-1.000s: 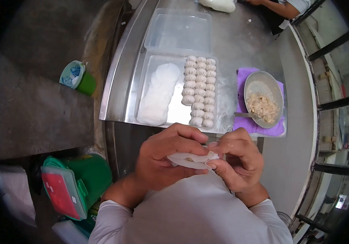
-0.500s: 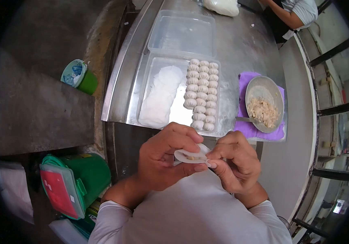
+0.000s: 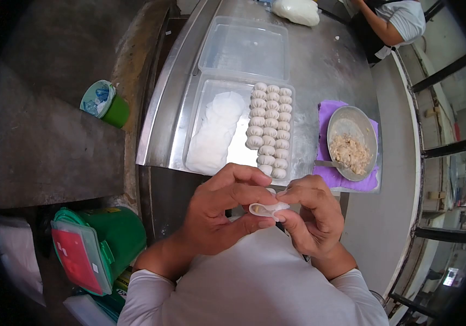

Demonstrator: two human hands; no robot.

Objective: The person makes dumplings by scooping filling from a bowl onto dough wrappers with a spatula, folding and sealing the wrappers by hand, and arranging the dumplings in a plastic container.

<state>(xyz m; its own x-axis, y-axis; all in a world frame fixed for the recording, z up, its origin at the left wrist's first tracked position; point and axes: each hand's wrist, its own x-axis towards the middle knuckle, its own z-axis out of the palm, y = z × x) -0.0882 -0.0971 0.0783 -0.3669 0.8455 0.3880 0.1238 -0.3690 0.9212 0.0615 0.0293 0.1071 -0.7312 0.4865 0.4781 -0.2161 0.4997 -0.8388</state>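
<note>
A folded white dough wrapper (image 3: 265,209) with filling showing inside is held between both hands in front of my chest. My left hand (image 3: 227,209) grips its left side with thumb and fingers. My right hand (image 3: 312,214) pinches the pleated right end. Beyond my hands, a clear tray (image 3: 194,117) holds a stack of flat white wrappers (image 3: 214,133) at left and rows of pleated dumplings (image 3: 271,122) at right. To the right, a metal bowl (image 3: 347,122) of pale filling (image 3: 351,154) stands tilted on a purple cloth (image 3: 325,114), with a utensil handle over its rim.
An empty clear container (image 3: 244,48) lies behind the tray on the steel table (image 3: 314,70). A white bag (image 3: 296,11) and a co-worker's arm (image 3: 380,24) are at the far end. Green bins (image 3: 116,111) stand at left, a larger one (image 3: 119,233) lower down.
The wrapper is gathered further, its opening now smaller, and my fingers have shifted closer along its edge. The view has moved slightly, so the tray and bowl sit lower.
</note>
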